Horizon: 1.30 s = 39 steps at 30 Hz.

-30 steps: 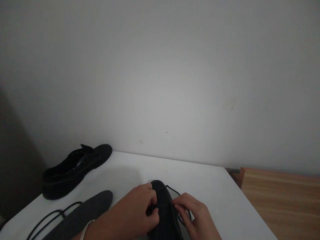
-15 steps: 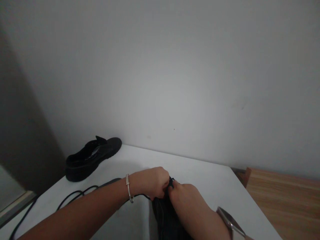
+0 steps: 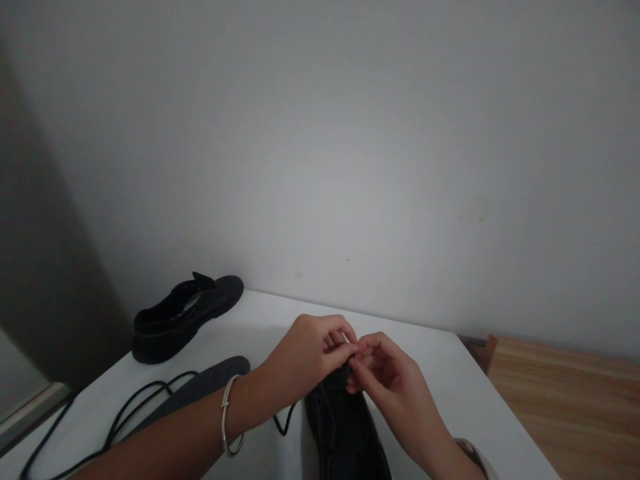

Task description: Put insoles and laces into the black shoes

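Observation:
A black shoe [image 3: 345, 433] stands on the white table in front of me, its toe end pointing at the wall. Above its front, my left hand [image 3: 325, 347] and my right hand [image 3: 390, 380] meet fingertip to fingertip. Both pinch a small dark bit that looks like part of the black shoelace; the fingers mostly hide it. A short stretch of the shoelace [image 3: 284, 427] hangs in a bend between my left wrist and the shoe. Longer loops of it lie on the table at the left. A dark grey insole [image 3: 220, 377] lies partly under my left forearm.
The other black shoe [image 3: 187, 317] stands at the back left by the wall, its tongue sticking up. The white table [image 3: 425, 347] meets the pale wall [image 3: 350, 167] behind. Right of the table edge is a wooden surface [image 3: 565, 393], apparently lower.
My hands were closed tight on the shoe's front; now they are lifted slightly with fingertips meeting. My left forearm has moved down and left, uncovering more of the insole.

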Each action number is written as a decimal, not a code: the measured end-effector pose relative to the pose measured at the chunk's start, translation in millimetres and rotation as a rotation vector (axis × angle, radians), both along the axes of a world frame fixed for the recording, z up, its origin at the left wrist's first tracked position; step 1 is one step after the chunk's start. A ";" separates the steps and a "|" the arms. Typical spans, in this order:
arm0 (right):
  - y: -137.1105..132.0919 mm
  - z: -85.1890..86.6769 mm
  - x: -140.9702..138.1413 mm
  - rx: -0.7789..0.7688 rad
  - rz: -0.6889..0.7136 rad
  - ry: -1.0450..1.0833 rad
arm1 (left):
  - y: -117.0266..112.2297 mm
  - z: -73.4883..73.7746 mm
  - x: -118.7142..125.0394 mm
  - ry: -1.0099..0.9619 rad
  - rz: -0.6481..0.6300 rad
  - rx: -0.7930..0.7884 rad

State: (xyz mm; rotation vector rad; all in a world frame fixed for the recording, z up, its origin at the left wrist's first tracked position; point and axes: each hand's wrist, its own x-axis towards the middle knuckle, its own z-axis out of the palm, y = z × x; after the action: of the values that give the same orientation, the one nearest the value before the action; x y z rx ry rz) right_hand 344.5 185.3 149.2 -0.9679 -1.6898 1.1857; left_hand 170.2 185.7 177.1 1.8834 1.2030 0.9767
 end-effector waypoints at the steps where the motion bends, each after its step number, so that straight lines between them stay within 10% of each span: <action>1: 0.2 0.4 -1.4 -0.008 -0.001 0.034 | -1.1 1.1 0.5 -0.031 0.017 0.003; 9: 0.4 6.4 0.8 0.186 -0.021 0.038 | -5.8 0.7 -3.4 -0.184 0.046 -0.030; 19: -2.8 41.4 11.6 0.610 -0.038 -0.124 | 35.5 -79.2 -34.6 0.100 0.057 -0.067; 33: -15.3 130.5 8.4 0.963 -0.301 0.054 | 15.4 -36.4 -12.7 -0.177 -0.135 -0.163; 39: -16.8 155.0 -11.2 1.125 -0.406 0.216 | -5.3 -40.3 -15.4 -0.214 -0.207 -0.168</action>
State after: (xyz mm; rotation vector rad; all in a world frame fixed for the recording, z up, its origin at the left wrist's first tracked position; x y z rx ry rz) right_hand 333.3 168.5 304.2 -0.3919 -1.5267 -0.0189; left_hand 154.9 180.4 136.8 1.6853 0.9155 0.9081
